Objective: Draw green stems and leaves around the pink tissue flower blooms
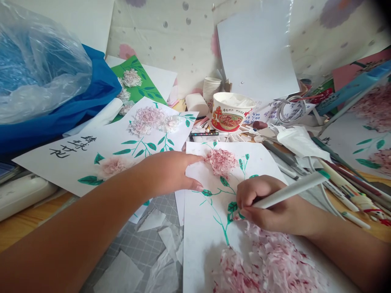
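Observation:
A white sheet (201, 228) lies in front of me with green painted stems, leaves and pink shredded-paper flowers (221, 161). My left hand (171, 173) rests flat on the sheet's upper left edge, fingers stretched out, holding it down. My right hand (269, 205) is closed on a white marker pen (290, 190), its tip touching a green leaf (232, 207) on the sheet. A large pink paper flower (262, 268) fills the sheet's lower part.
A second flower sheet with black characters (100, 150) lies to the left, beside a blue plastic bag (51, 93). An instant-noodle bowl (232, 112), paper cups (211, 87) and many pens (342, 183) crowd the back and right. Tissue scraps (152, 252) litter a grey cutting mat.

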Action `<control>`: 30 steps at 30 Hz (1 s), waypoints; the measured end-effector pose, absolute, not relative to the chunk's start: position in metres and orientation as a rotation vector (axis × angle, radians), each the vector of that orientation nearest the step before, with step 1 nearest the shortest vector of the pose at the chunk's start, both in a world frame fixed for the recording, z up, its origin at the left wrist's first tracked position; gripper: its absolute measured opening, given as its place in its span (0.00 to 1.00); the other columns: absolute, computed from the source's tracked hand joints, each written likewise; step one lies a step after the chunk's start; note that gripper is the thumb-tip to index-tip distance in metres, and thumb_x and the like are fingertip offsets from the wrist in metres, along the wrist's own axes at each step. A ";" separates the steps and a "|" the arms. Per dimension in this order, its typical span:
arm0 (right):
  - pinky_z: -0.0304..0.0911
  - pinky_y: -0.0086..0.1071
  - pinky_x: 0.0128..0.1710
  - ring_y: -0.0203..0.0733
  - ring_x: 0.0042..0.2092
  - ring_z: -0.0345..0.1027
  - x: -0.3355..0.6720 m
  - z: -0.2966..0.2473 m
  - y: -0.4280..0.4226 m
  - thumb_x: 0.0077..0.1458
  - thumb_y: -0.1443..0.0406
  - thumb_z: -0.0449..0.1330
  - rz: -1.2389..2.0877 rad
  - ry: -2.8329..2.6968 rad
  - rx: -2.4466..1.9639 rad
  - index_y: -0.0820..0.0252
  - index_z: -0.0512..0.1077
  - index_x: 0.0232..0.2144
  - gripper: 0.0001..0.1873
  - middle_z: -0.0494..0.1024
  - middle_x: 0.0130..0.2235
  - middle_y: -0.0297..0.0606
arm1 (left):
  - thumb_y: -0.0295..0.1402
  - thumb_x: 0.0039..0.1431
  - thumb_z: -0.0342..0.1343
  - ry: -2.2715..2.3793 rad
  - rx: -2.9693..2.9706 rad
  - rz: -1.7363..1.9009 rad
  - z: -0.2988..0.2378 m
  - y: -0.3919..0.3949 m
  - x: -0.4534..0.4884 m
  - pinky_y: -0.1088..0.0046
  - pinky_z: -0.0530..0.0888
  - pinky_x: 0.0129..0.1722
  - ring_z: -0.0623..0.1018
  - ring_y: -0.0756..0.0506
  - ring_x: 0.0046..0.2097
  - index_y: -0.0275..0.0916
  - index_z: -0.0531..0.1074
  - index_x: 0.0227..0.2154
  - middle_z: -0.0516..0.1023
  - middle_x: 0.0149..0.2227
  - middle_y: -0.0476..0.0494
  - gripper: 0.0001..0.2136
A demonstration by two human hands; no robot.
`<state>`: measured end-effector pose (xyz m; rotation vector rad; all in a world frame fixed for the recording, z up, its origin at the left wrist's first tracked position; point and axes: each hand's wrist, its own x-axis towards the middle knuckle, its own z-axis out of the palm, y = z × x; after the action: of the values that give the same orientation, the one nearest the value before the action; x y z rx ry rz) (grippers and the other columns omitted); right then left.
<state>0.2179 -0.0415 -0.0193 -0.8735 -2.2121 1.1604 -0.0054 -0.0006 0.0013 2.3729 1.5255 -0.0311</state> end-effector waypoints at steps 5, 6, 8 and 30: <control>0.54 0.26 0.20 0.33 0.23 0.57 0.218 -0.019 -0.041 0.45 0.71 0.53 1.160 -2.180 -0.922 0.60 0.58 0.18 0.08 0.65 0.19 0.33 | 0.53 0.40 0.50 1.532 2.362 -0.041 0.003 -0.001 -0.004 0.73 0.60 0.31 0.68 0.40 0.40 0.55 0.54 0.52 0.70 0.38 0.48 0.32; 0.55 0.26 0.20 0.33 0.23 0.57 0.218 -0.019 -0.041 0.45 0.71 0.53 1.161 -2.182 -0.909 0.60 0.58 0.19 0.08 0.64 0.19 0.33 | 0.53 0.40 0.50 1.533 2.356 -0.052 0.005 -0.001 -0.003 0.73 0.60 0.31 0.68 0.40 0.40 0.54 0.54 0.52 0.70 0.38 0.48 0.32; 0.55 0.26 0.21 0.33 0.23 0.58 0.218 -0.020 -0.041 0.44 0.71 0.54 1.171 -2.196 -0.865 0.60 0.58 0.19 0.08 0.64 0.19 0.32 | 0.53 0.41 0.49 1.535 2.336 -0.086 0.008 -0.002 -0.002 0.73 0.60 0.30 0.68 0.40 0.40 0.54 0.54 0.52 0.70 0.39 0.47 0.31; 0.52 0.27 0.19 0.32 0.22 0.55 0.218 -0.019 -0.041 0.44 0.72 0.52 1.182 -2.141 -0.903 0.60 0.57 0.17 0.09 0.63 0.19 0.32 | 0.54 0.41 0.49 1.532 2.350 -0.084 0.004 -0.001 -0.005 0.73 0.60 0.30 0.68 0.39 0.41 0.55 0.53 0.52 0.69 0.41 0.47 0.32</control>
<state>0.2183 -0.0408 -0.0191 -0.9030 -2.1405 1.1820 -0.0046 -0.0012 0.0038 2.3503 1.5323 -0.0837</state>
